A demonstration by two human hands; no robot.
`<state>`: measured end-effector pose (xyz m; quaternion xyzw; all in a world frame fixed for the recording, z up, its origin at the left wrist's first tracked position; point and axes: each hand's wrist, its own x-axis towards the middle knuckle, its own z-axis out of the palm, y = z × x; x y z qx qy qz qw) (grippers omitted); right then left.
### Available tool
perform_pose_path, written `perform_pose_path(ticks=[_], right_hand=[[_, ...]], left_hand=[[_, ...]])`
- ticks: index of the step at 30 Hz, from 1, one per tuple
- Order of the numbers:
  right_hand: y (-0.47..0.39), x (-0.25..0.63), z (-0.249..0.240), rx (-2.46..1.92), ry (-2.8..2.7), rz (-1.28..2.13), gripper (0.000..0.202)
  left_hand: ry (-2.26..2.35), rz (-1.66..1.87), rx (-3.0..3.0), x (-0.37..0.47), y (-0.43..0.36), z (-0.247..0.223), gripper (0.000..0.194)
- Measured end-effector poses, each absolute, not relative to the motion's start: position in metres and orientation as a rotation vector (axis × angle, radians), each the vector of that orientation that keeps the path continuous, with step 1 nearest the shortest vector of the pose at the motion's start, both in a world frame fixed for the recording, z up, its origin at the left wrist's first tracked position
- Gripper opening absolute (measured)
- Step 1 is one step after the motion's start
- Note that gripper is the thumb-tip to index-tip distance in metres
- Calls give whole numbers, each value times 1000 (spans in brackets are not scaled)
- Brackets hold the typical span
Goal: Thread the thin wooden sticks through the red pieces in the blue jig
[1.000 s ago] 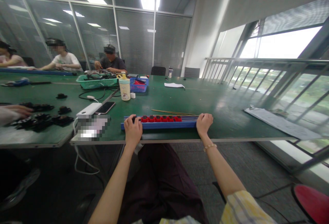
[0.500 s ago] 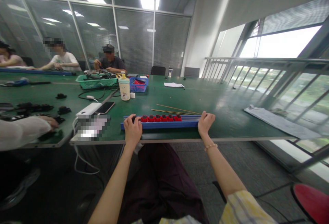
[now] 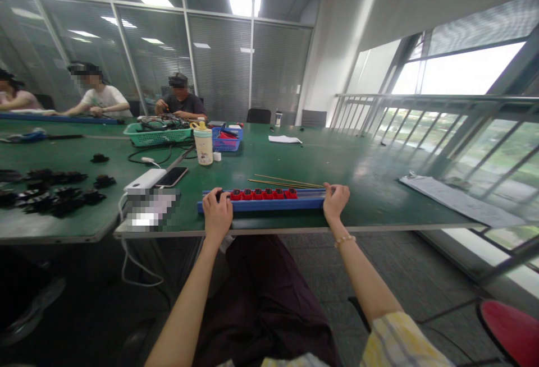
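Your left hand (image 3: 218,210) grips the blue rail (image 3: 275,205) beside red blocks (image 3: 264,193); your right hand (image 3: 336,201) clasps its other end.

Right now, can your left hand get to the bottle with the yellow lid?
Probably yes, with a stretch. The left hand is on the left end of the blue rail and would have to let go, but nothing seems to block the way over the green table to the bottle.

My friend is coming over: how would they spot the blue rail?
Look along the near edge of the green table. There, the left hand and right hand hold the blue rail. Unlike the blue bar at far left, it carries red blocks.
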<state>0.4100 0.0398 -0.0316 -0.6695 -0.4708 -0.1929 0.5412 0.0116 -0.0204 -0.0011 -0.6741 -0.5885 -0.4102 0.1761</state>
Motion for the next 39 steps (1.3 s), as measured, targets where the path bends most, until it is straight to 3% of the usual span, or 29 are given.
perform_pose_path(ticks=[20,29,35,39], right_hand=[[37,403,-29,-1679,-1181,-411,62],[42,407,-24,-1696,-1417,-499,45],[68,435,-5,-1571,-1957,-293,20],[88,441,14,-1577,-2009,-216,17]], left_hand=[[-1665,-1165,-1920,12,-21,0,30],[-1680,-1144,-1909,11,-22,1,31],[-1664,-1162,-1905,10,-22,0,30],[-1661,-1166,-1907,10,-22,0,30]])
